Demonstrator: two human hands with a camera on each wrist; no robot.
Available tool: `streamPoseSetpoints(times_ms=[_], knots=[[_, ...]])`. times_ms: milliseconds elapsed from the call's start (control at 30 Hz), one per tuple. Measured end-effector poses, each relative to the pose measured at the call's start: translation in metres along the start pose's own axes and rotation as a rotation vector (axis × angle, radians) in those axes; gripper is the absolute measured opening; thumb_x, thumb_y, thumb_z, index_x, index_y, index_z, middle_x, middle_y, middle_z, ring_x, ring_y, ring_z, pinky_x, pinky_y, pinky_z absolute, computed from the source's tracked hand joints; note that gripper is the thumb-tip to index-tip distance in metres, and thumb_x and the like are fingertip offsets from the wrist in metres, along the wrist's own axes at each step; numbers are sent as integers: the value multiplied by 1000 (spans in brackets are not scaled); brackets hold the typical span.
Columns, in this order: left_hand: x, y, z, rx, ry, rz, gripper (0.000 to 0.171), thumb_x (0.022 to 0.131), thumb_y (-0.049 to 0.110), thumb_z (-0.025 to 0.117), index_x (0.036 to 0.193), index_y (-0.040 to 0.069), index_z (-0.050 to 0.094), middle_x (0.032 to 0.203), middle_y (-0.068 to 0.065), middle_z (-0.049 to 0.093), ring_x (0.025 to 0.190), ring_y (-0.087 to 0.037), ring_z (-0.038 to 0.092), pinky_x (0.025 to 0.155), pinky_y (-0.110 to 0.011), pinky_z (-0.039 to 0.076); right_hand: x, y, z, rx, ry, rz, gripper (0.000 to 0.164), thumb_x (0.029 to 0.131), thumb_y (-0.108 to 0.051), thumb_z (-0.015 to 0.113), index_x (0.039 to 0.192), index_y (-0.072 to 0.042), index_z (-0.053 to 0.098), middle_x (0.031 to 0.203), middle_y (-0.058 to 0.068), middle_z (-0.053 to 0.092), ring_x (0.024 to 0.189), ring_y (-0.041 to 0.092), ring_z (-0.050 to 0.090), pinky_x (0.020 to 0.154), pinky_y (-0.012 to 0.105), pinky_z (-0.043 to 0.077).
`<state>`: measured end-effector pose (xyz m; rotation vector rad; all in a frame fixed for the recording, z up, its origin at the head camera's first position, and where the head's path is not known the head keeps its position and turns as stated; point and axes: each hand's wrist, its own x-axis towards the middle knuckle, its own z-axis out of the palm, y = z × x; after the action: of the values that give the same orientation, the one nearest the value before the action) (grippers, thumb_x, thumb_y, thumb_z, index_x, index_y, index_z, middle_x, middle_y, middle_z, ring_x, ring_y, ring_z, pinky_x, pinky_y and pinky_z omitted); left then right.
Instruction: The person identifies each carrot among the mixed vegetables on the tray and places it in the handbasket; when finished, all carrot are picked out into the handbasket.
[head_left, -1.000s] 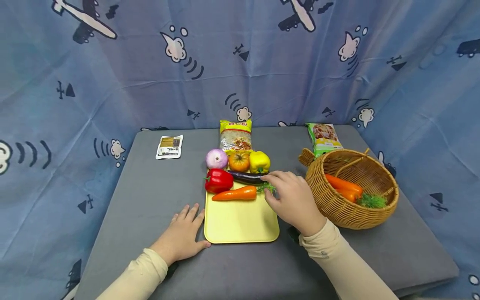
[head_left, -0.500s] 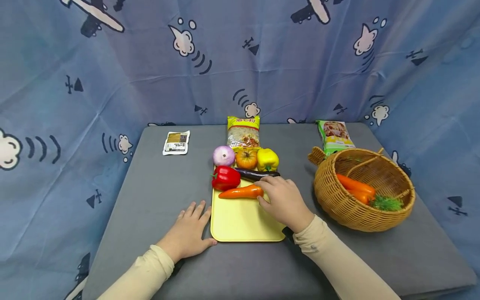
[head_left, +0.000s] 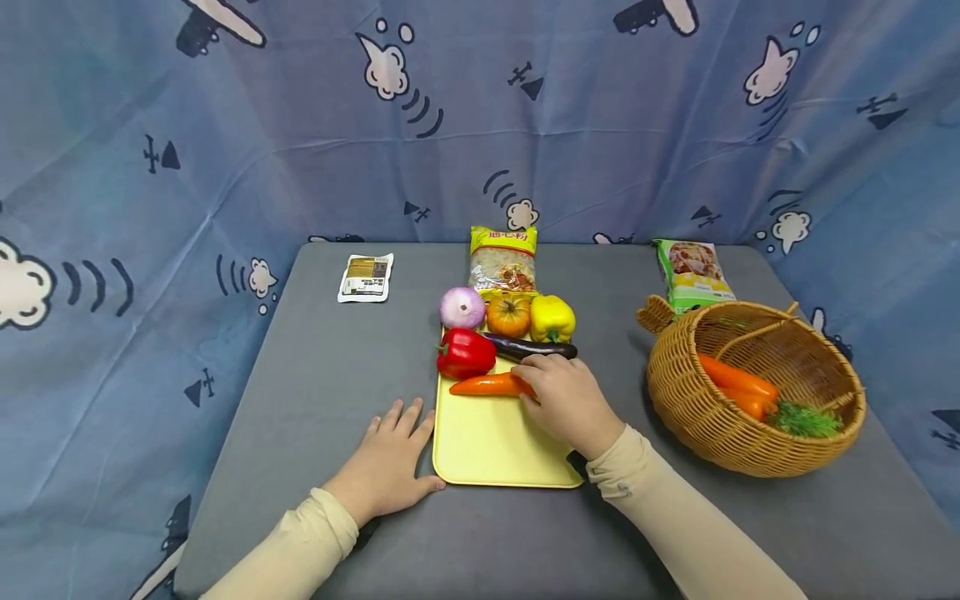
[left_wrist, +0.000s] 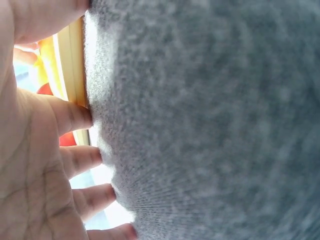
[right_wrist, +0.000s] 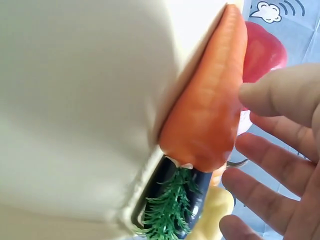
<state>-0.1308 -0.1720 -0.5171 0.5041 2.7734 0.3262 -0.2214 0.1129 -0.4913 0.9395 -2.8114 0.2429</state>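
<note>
**Carrot on the yellow board, right hand over its leafy end**

Blue cloth printed with planes and clouds hangs behind a grey desk (head_left: 315, 417). At ten o'clock from the board lies a small white packet (head_left: 365, 277). Nearer the person, the left hand (head_left: 390, 467) lies flat on the desk, fingers straight and spread, holding nothing; its thumb touches the left edge of the yellow cutting board (head_left: 487, 450).

At the board's twelve o'clock end sit a red bell pepper (head_left: 465, 352), a purple onion (head_left: 462, 307), a small orange pumpkin (head_left: 508, 316), a yellow pepper (head_left: 552, 318) and a dark eggplant (head_left: 525, 347), with a noodle bag (head_left: 502, 260) behind them. An orange carrot (head_left: 487, 385) lies across the board just below the red pepper, tip pointing to nine o'clock.

Over the carrot's three o'clock end comes the right hand (head_left: 567, 402). From the wrist view its grip is apart: the fingers (right_wrist: 272, 97) are loosely bent beside the carrot, one fingertip at its side, not closed round it.

Farther toward three o'clock stands a wicker basket (head_left: 697, 417) holding more carrots (head_left: 738, 385), with a green packet (head_left: 690, 271) behind it.
</note>
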Motion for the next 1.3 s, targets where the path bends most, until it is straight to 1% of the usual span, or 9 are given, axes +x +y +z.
streamPoseSetpoints(times_ms=[133, 233, 367, 600, 667, 833, 1000, 1100, 1300], knots=[[1, -1, 2, 3, 5, -1, 94, 95, 60, 74, 165, 7, 41, 170, -21, 31, 156, -49, 25, 119, -67, 31, 1, 2, 5, -13, -13, -6, 32, 90, -19, 86, 120, -11, 81, 120, 9, 76, 109, 31, 70, 88, 51, 56], [1, -1, 2, 2, 2, -5, 94, 95, 60, 74, 165, 7, 40, 171, -21, 30, 157, -48, 24, 119, -67, 30, 2, 5, 8, -13, -29, 2, 34, 90, -20, 86, 123, -11, 80, 121, 9, 75, 109, 31, 70, 87, 51, 56], [1, 0, 1, -4, -2, -7, 94, 95, 59, 74, 165, 7, 40, 171, -21, 30, 157, -49, 23, 119, -68, 30, 3, 7, 11, -3, -57, 17, 42, 88, -21, 88, 128, -10, 78, 124, 10, 74, 110, 33, 69, 86, 53, 55], [1, 1, 0, -1, 3, -7, 95, 95, 59, 75, 165, 6, 40, 170, -21, 31, 156, -49, 24, 119, -68, 30, 3, 8, 15, -1, -166, 39, 59, 88, -29, 90, 139, -8, 72, 130, 11, 73, 110, 33, 68, 89, 53, 55], [1, 1, 1, -4, 1, -10, 95, 95, 59, 75, 166, 6, 40, 170, -21, 31, 156, -49, 24, 119, -68, 30, 3, 9, 17, 4, -170, 33, 61, 87, -30, 91, 139, -7, 71, 128, 11, 72, 107, 32, 68, 88, 53, 56], [2, 0, 1, -11, 0, -14, 95, 95, 59, 75, 166, 7, 39, 170, -22, 31, 156, -49, 24, 119, -68, 29, 3, 11, 18, 41, -114, 18, 58, 83, -26, 94, 133, -5, 74, 115, 11, 67, 94, 30, 68, 83, 50, 58], [2, 1, 0, -18, 0, -6, 96, 94, 58, 76, 166, 5, 39, 170, -23, 31, 156, -51, 23, 119, -69, 29, 0, 13, 13, 87, -75, 15, 53, 85, -25, 91, 130, -3, 73, 117, 11, 72, 98, 31, 71, 87, 51, 58], [1, 1, 0, -13, -4, -7, 96, 95, 58, 75, 166, 5, 39, 170, -23, 30, 156, -50, 23, 119, -69, 28, -2, 14, 10, 111, -58, 10, 51, 87, -26, 87, 130, -2, 74, 117, 11, 74, 98, 30, 71, 87, 51, 57], [1, 1, 1, -12, -8, -15, 95, 95, 58, 75, 165, 5, 40, 171, -21, 29, 157, -49, 23, 119, -68, 29, -9, 17, 2, 160, -6, -31, 48, 85, -27, 87, 129, -8, 77, 114, 8, 75, 96, 27, 71, 85, 47, 58]])
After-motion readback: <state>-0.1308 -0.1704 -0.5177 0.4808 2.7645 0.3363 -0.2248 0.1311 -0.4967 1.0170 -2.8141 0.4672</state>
